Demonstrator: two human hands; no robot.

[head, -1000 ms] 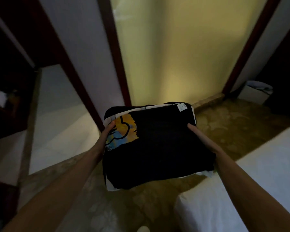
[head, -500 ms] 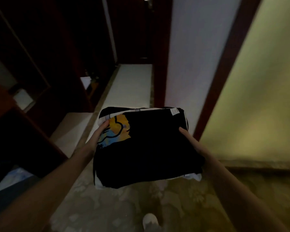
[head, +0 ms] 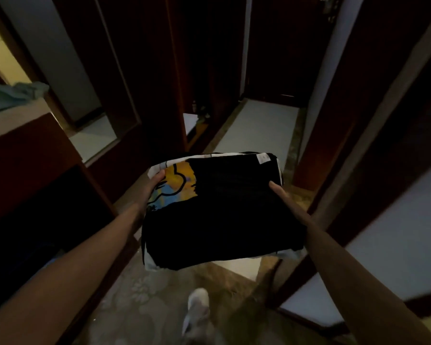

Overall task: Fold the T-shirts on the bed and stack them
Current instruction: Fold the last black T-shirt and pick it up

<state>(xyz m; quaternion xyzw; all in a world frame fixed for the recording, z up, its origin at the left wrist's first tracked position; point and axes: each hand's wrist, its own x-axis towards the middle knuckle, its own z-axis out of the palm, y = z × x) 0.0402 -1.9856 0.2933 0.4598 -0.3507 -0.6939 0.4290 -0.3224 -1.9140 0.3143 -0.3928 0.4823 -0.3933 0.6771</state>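
A stack of folded T-shirts (head: 229,210) hangs in the air in front of me, carried level between both hands. The top shirt is black with a yellow and blue cartoon print at its left and a small white label at the far right corner. White fabric shows at the stack's edges. My left hand (head: 151,189) grips the stack's left side, thumb on the print. My right hand (head: 283,199) grips the right side, thumb on top; the other fingers are hidden under the stack.
A dark wooden cabinet (head: 35,170) stands at the left with teal cloth (head: 13,94) on its top. Ahead runs a dim hallway (head: 259,125) with dark doors. A dark door frame (head: 358,155) slants at the right. My foot in a white shoe (head: 197,307) is on patterned carpet.
My view has swung left, from the bed and the yellow-lit panel toward the dark hallway and cabinet. The stack stays held between both hands the same way.
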